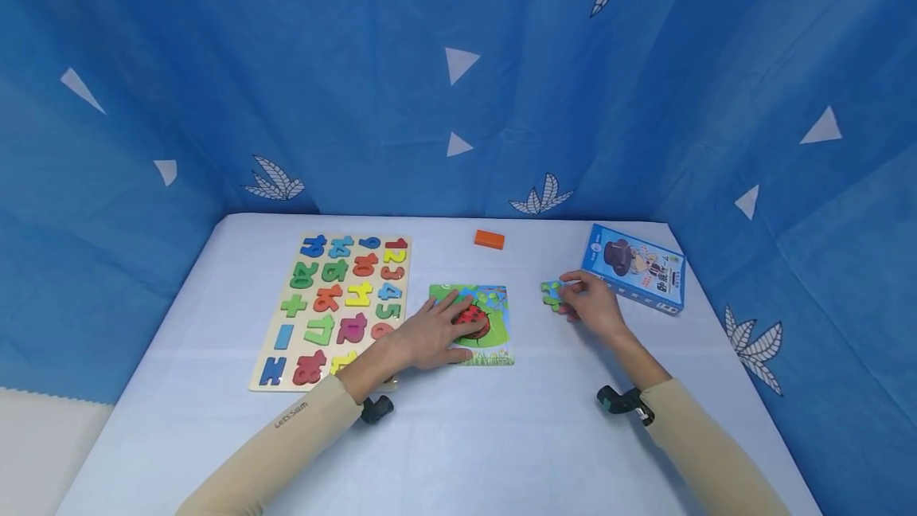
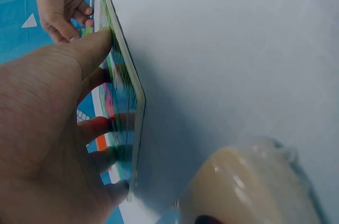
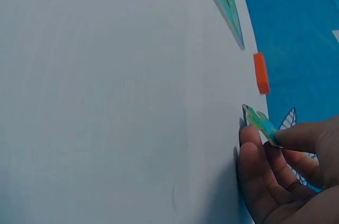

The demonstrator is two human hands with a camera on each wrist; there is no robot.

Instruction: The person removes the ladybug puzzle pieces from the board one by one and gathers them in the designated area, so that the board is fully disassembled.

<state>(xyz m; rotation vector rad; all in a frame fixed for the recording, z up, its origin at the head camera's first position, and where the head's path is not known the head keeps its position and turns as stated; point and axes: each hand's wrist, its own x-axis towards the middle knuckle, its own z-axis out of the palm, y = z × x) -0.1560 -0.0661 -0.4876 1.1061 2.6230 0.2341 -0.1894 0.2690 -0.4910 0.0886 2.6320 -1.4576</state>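
Note:
My left hand (image 1: 432,337) lies with spread, straight fingers on a square ladybug puzzle board (image 1: 499,341) at the middle of the table. In the left wrist view, the fingertips (image 2: 108,38) press on the board's printed face. To the right, my right hand (image 1: 593,305) pinches a green and blue jigsaw piece (image 1: 551,294) between thumb and fingers. The right wrist view has this piece (image 3: 259,122) tilted, one edge close to the tabletop, with the fingers curled beneath it.
A wooden number board (image 1: 285,349) with colourful numerals lies left of the puzzle, partly under the left forearm. An orange block (image 1: 489,240) sits behind the puzzle. At the back right, close to the right hand, is a blue game box (image 1: 634,269). Blue curtains surround the white table (image 1: 530,436).

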